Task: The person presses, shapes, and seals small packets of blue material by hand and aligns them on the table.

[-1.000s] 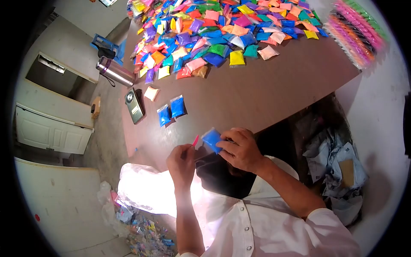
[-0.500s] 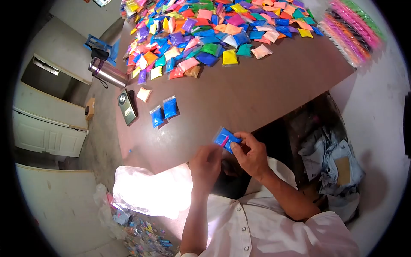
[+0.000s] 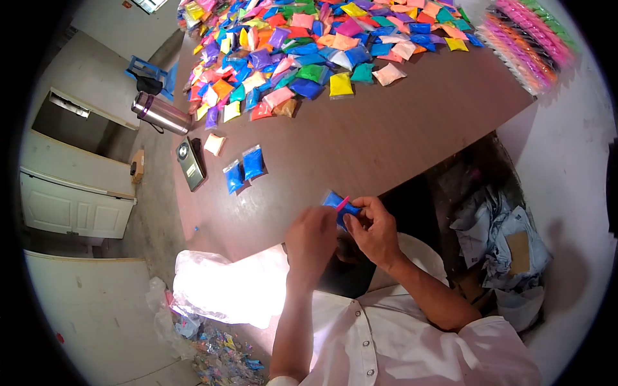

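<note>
My right hand (image 3: 375, 233) pinches a small clear packet of blue material (image 3: 333, 200) at its right side, above the table's near edge. My left hand (image 3: 310, 239) is closed and a little blurred at the packet's left side. A thin pink stick (image 3: 343, 203) juts from its fingers and lies across the packet; its lower end is hidden by the hand. Two similar blue packets, one on the left (image 3: 233, 177) and one on the right (image 3: 253, 163), lie side by side on the table (image 3: 309, 145) ahead of my hands.
Many colourful packets (image 3: 309, 71) cover the far table. At left are a steel flask (image 3: 161, 114), a phone (image 3: 190, 164) and a cream packet (image 3: 214, 144). Bundled pink and orange goods (image 3: 521, 48) lie far right. White plastic bags (image 3: 508, 248) sit below on the right.
My left hand has moved slightly up towards the packet, and the pink stick has tilted up and right. The right hand still holds the blue packet.
</note>
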Demonstrator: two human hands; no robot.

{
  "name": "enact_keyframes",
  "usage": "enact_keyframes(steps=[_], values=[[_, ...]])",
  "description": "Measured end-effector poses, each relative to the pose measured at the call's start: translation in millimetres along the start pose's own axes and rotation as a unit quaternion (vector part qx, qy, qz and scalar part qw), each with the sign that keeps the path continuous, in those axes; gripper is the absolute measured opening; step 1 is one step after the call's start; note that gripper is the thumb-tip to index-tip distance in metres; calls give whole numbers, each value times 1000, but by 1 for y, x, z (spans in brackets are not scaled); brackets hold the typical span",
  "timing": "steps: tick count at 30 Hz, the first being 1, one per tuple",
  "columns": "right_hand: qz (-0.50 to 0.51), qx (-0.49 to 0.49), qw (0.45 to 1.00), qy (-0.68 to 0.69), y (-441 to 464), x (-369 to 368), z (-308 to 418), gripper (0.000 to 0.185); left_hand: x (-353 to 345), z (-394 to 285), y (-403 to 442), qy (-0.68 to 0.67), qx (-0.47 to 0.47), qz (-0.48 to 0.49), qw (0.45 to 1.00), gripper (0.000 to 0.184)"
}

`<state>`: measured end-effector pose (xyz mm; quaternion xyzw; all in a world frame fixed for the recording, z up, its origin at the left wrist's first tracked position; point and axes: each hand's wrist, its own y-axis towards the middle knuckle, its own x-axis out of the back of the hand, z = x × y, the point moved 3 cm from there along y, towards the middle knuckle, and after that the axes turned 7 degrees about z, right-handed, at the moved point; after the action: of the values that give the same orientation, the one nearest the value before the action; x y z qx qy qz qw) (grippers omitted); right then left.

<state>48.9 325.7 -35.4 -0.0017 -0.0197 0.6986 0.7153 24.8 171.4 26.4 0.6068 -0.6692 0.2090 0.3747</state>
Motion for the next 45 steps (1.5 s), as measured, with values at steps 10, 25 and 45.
enact_keyframes(steps=[10,25,45], values=[[-12,12,1000,-25,-1,3,1,27,5,4,17,-17,70,11,997,6],[7,56,996,-63,-2,2,8,25,2,6,-26,-70,8,-27,997,5],[-10,86,993,-81,-5,-2,-2,27,19,31,-22,-5,49,-63,997,4]])
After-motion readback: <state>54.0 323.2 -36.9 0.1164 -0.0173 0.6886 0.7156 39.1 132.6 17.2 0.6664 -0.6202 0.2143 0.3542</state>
